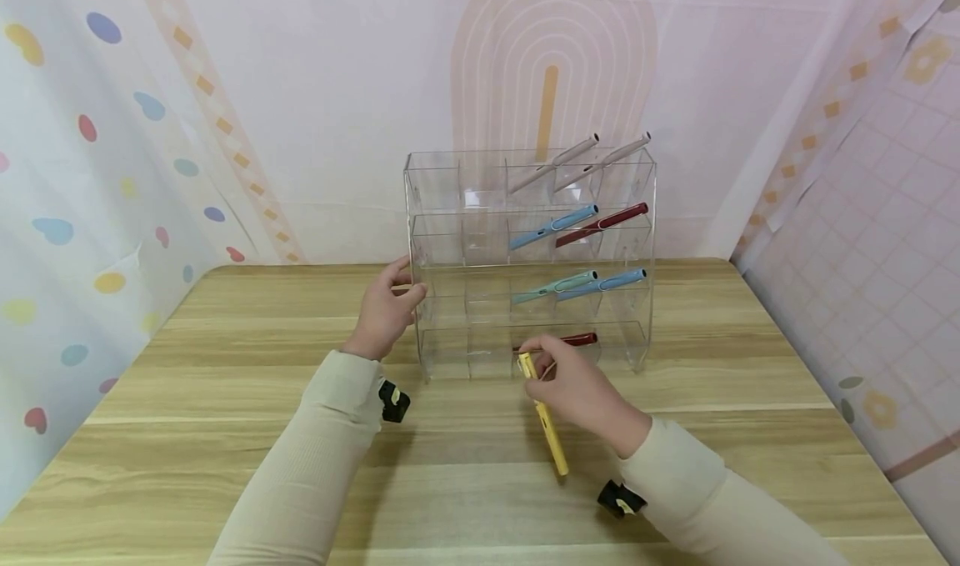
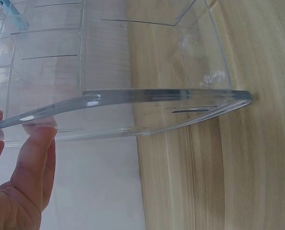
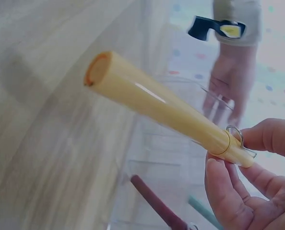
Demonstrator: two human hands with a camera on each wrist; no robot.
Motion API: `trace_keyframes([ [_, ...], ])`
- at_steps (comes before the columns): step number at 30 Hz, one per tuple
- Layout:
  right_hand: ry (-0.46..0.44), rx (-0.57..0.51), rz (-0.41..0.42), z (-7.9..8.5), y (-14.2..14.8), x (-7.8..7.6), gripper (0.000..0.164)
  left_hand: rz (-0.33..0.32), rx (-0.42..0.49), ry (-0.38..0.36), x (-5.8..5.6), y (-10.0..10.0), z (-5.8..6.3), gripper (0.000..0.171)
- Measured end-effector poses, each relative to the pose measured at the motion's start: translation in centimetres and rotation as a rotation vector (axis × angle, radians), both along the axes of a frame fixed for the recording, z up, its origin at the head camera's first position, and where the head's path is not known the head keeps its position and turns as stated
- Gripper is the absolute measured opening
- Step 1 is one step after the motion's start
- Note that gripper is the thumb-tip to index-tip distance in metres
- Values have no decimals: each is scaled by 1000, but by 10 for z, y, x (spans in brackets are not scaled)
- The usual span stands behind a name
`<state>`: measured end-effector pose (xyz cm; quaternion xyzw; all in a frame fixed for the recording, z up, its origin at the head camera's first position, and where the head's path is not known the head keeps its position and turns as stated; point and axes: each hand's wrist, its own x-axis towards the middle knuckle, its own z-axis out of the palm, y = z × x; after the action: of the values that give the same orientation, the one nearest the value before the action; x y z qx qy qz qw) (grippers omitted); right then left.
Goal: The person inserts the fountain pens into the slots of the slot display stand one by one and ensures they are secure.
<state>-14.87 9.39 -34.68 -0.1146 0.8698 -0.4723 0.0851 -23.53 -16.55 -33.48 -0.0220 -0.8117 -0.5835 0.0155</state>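
Observation:
A clear acrylic pen rack [image 1: 487, 266] with tiered compartments stands on the wooden table. My left hand [image 1: 381, 316] holds its left side panel [image 2: 133, 97], thumb by the front edge. In front of the bottom tier, my right hand [image 1: 581, 387] pinches a yellow pen [image 1: 552, 439] near its clip end. The pen's other end slants down toward the table's front; in the right wrist view the yellow pen [image 3: 157, 103] shows its round end. Behind that hand a dark red pen [image 1: 581, 339] lies in the bottom tier, partly hidden.
Higher tiers hold two whitish pens [image 1: 573, 151], a blue pen [image 1: 555, 227], a dark red pen [image 1: 611, 220], a green pen [image 1: 562, 284] and another blue pen [image 1: 615, 281]. A patterned curtain [image 1: 337, 91] hangs behind the table [image 1: 247, 333]. Black cameras [image 1: 393, 401] sit on both wrists.

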Motion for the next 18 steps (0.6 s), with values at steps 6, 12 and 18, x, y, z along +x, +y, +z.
trace_keyframes([
  [6, 60, -82, -66, 7, 18, 3, 35, 1, -7, 2, -1, 0, 0, 57],
  [12, 71, -180, -166, 20, 40, 7, 39, 4, -14, 8, 0, 0, 0, 57],
  [18, 89, -259, -269, 27, 59, 7, 40, 7, -13, -1, 1, 0, 1, 57],
])
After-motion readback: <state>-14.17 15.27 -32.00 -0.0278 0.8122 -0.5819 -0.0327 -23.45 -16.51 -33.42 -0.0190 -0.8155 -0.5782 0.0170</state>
